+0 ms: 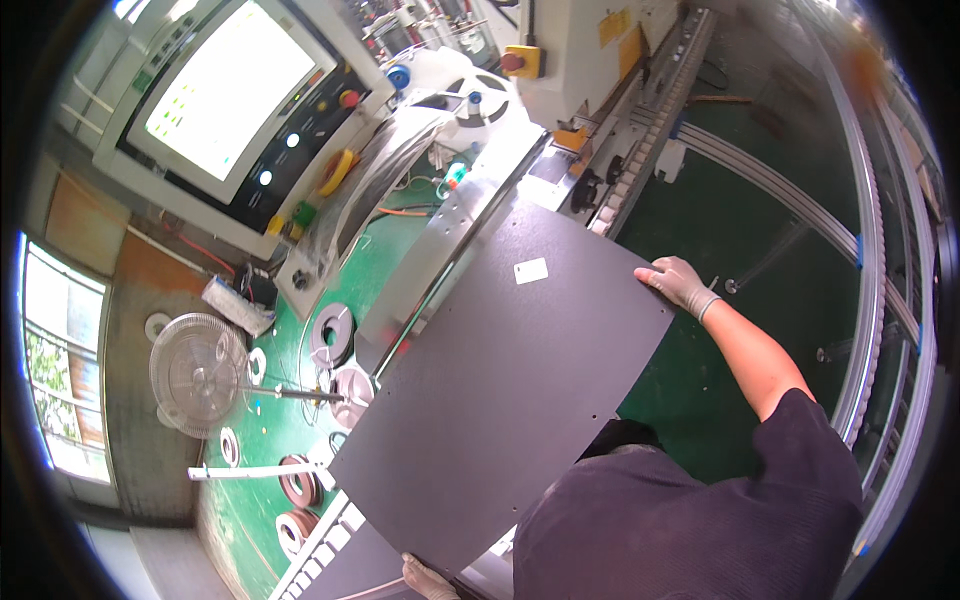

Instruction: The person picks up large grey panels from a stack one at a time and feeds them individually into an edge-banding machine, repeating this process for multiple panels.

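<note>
A large dark grey panel point(500, 380) spans the middle of the view, tilted across the machine's feed edge. A small white label point(531, 270) sticks to its far part, and several small holes dot the board near its edges. My right hand point(680, 285), in a pale glove, grips the far right corner with the thumb on top and the other fingers partly hidden. At the near left end, my left hand point(428, 578), also gloved, holds the panel's edge; part of it is cut off by the picture's lower rim.
A machine with a lit screen point(230, 90) stands at the far left, and a red stop button on a yellow box point(522, 62) farther back. A roller track point(650, 150) runs beyond the panel. On the left are a fan point(200, 375) and rolls of edging point(332, 335). A metal rail frame point(868, 250) curves along the right.
</note>
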The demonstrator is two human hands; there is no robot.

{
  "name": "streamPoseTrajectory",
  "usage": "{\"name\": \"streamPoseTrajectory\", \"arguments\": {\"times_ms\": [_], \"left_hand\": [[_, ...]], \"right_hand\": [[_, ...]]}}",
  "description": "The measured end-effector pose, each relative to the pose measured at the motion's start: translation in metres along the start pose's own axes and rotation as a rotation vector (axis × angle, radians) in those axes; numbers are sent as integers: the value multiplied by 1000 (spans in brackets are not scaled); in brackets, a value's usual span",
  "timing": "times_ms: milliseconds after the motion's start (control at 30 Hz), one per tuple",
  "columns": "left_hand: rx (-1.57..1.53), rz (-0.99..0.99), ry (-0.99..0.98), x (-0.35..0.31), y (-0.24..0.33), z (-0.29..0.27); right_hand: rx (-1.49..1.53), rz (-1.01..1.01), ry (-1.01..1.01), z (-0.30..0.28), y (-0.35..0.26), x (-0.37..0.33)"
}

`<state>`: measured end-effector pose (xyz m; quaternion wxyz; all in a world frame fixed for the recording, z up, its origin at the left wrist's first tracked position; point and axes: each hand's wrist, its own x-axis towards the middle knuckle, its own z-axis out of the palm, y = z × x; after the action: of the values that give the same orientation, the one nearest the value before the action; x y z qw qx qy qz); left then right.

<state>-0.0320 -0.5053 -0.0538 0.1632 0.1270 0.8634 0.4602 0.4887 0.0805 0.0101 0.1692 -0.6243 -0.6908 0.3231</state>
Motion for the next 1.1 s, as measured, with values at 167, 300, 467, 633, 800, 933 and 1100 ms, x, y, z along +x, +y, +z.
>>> {"name": "streamPoseTrajectory", "arguments": {"times_ms": [167,300,467,633,800,933,1100], "left_hand": [[-127,-197,-35,-6,41,40],[-393,-434,-108,-9,95,72],[-396,-438,-210,-4,112,92],[-274,-519,-255,-22,149,117],[-287,-415,-257,-29,158,167],[-226,-301,-445,-35,171,210],[-357,-232,-533,-53,199,274]], "right_hand": [[652,187,428,34,46,28],[2120,492,74,71,34,14],[1644,750,-154,114,-68,-84],[1640,692,40,154,-30,-47],[1758,705,91,112,-7,-4],[2038,658,-131,52,15,42],[1961,542,-1,6,52,103]]}}
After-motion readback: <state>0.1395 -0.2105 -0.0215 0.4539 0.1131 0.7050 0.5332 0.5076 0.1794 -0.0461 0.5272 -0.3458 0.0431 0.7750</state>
